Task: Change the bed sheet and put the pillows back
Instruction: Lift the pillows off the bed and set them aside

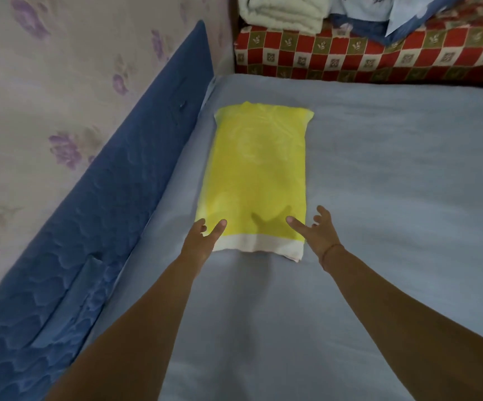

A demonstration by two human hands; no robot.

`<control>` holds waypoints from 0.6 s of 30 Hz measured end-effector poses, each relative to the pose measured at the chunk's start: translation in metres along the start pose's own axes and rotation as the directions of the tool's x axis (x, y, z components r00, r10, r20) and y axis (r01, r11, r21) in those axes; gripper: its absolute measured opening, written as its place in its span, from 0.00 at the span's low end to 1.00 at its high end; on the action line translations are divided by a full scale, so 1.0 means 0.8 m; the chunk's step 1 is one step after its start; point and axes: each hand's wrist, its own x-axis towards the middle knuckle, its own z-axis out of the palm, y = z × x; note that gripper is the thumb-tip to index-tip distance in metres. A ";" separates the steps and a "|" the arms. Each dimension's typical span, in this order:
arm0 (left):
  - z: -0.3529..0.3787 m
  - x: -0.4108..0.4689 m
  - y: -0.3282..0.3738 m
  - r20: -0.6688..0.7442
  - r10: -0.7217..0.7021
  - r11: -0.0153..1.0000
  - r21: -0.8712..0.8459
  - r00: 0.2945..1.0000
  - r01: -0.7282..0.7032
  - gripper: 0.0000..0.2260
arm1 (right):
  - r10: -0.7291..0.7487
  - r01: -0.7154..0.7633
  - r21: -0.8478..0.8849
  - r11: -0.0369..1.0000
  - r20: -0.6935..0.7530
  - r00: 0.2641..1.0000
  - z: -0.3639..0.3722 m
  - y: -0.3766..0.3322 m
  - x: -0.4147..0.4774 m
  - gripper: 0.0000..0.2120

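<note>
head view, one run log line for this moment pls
yellow pillow: flat on blue sheet | left hand: open, at near-left corner | right hand: open, at near-right corner | contact: unclear

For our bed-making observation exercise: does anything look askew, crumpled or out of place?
Not really: the yellow pillow with a white end band lies flat on the smooth bluish sheet. Beyond, a blue cloth lies crumpled on the red checked cover.

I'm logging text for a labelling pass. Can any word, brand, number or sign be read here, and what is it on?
No readable text anywhere in this view.
yellow pillow: a faint woven pattern, no letters.
red checked cover: small leaf and square motifs, no words.
pale blue cloth: a dark print cut off by the top edge, too cropped to tell.
wall: purple flowers only.
</note>
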 end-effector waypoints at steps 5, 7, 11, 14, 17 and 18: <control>0.011 0.109 -0.010 -0.038 -0.022 1.000 -0.007 0.999 0.022 0.41 | 0.014 -0.014 -0.119 0.993 -0.003 1.000 0.032 0.025 0.083 0.52; 0.016 0.141 -0.023 -0.054 -0.063 0.998 -0.017 0.997 0.062 0.43 | 0.027 -0.031 -0.184 0.983 -0.023 0.999 0.042 0.042 0.107 0.53; 0.027 0.174 -0.044 -0.065 -0.116 0.990 -0.084 0.991 0.110 0.43 | 0.107 -0.128 -0.210 0.969 -0.110 0.988 0.054 0.067 0.134 0.53; 0.033 0.184 -0.053 -0.070 -0.119 0.991 -0.075 0.990 0.113 0.38 | 0.153 -0.174 -0.141 0.975 -0.148 0.977 0.063 0.080 0.146 0.49; 0.027 0.184 -0.054 -0.028 -0.108 0.993 -0.049 0.994 0.106 0.34 | 0.130 -0.167 -0.256 0.952 -0.154 0.979 0.061 0.081 0.146 0.40; 0.025 0.180 -0.051 -0.012 -0.105 0.994 -0.043 0.994 0.105 0.33 | 0.107 -0.149 -0.294 0.944 -0.154 0.982 0.055 0.078 0.145 0.37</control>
